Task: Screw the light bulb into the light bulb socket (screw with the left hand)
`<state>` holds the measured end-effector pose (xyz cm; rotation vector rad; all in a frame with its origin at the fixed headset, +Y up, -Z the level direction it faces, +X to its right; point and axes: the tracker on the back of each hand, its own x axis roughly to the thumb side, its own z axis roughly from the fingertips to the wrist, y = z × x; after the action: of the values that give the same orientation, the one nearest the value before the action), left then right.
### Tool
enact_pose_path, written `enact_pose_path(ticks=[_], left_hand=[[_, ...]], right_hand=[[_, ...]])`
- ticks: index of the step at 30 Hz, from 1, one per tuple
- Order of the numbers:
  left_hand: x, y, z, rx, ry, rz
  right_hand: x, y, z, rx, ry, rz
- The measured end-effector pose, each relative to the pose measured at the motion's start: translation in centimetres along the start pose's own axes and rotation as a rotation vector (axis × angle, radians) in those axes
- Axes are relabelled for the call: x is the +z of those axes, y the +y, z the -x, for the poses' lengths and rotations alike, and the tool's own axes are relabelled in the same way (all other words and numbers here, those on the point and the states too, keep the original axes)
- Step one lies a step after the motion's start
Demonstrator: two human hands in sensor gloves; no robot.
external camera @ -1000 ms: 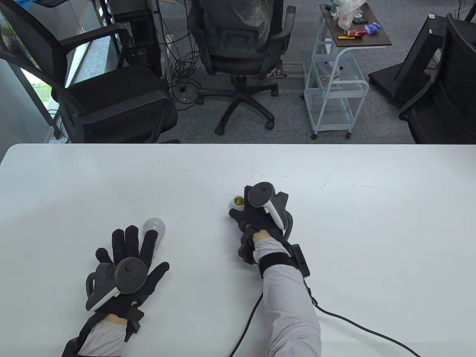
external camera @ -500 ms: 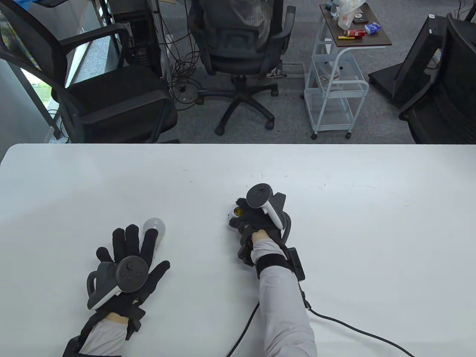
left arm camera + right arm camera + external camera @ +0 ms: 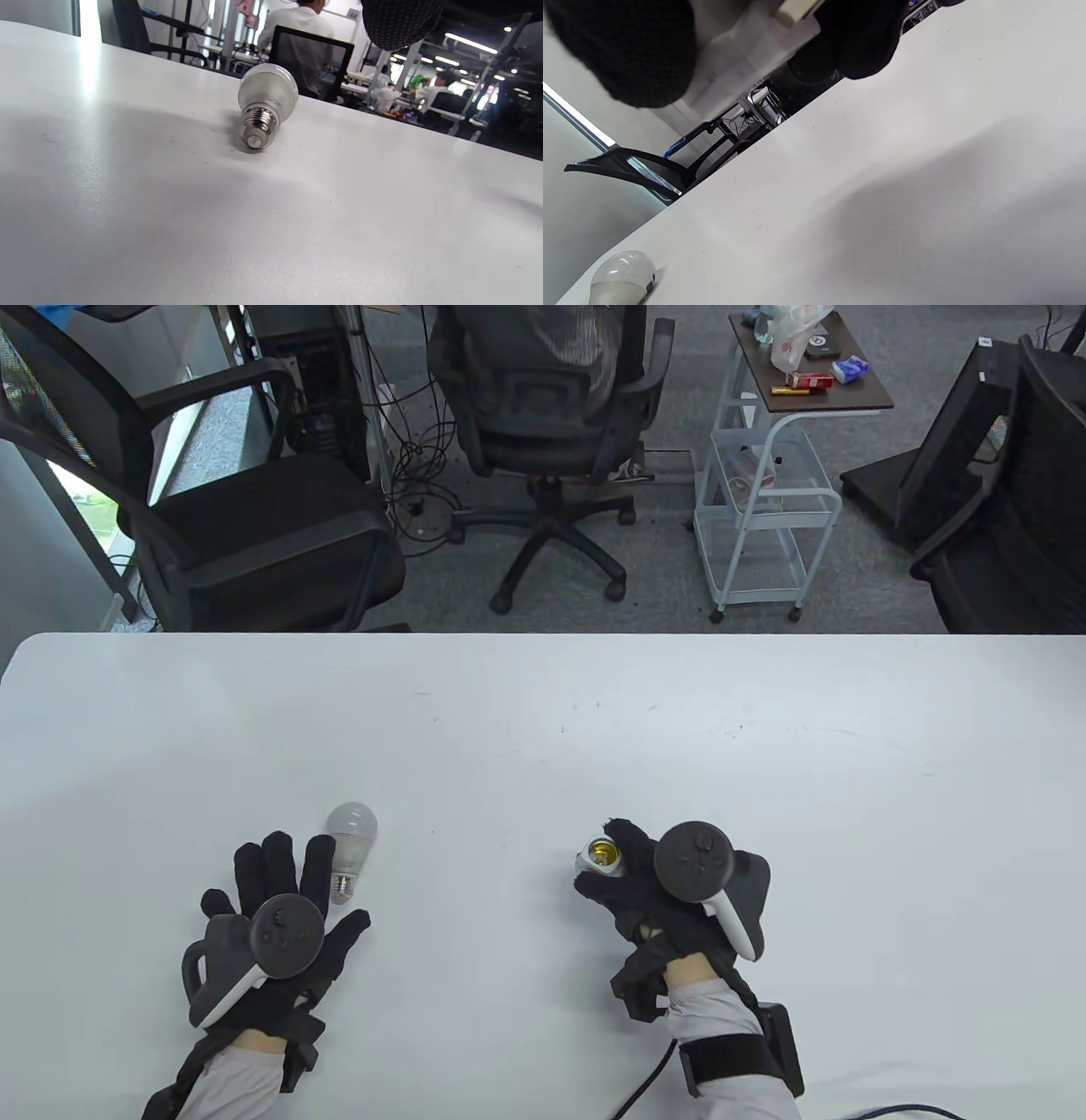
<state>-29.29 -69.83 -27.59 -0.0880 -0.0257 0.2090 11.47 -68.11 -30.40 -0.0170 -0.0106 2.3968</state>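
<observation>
On the white table (image 3: 543, 704), the light bulb (image 3: 349, 840) lies on its side with its metal screw base pointing toward the person. The left hand (image 3: 271, 916) sits just beside the bulb on the near side, fingers spread flat and holding nothing. To the right of the bulb, well apart from it, the right hand (image 3: 670, 891) grips the light bulb socket (image 3: 601, 857), its brass opening facing up and toward the bulb; from the right wrist view the socket seems lifted off the table, though that is hard to confirm.

The bulb is round and free to roll, so a careless reach by the left fingers could nudge it away. Threads started at a tilt could jam, and squeezing the dome hard would be risky.

Nothing lies between bulb and socket. Beyond the table's far edge stand office chairs (image 3: 543, 407) and a small cart (image 3: 764, 475).
</observation>
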Motion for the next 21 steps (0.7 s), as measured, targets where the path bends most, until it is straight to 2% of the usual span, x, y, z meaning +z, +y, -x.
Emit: enact_pose_path(ticks=[4, 7, 9, 12, 15, 18, 21], left_hand=[[0.0, -0.2, 0.5, 0.008, 0.030, -0.002], [-0.2, -0.8, 0.7, 0.007, 0.045, 0.007], [-0.4, -1.3, 0.7, -0.006, 0.047, 0.015], [-0.7, -2.7, 0.1, -0.019, 0.025, 0.042], [-1.5, -3.9, -0.8, -0.116, 0.024, 0.088], [-2.6, -4.1, -1.4, -0.188, 0.035, 0.091], [-4.3, -3.4, -2.1, -0.257, 0.063, 0.106]], right_hand=[[0.8, 0.4, 1.9, -0.040, -0.004, 0.055], [0.9, 1.5, 3.3, -0.079, -0.038, 0.105], [0.9, 1.6, 3.6, -0.028, -0.014, 0.020], [1.1, 1.7, 3.5, -0.036, -0.036, 0.038], [1.4, 1.9, 3.0, -0.016, -0.069, 0.051], [1.6, 2.1, 2.5, 0.004, -0.101, 0.048], [1.7, 2.2, 1.9, 0.011, -0.143, 0.039]])
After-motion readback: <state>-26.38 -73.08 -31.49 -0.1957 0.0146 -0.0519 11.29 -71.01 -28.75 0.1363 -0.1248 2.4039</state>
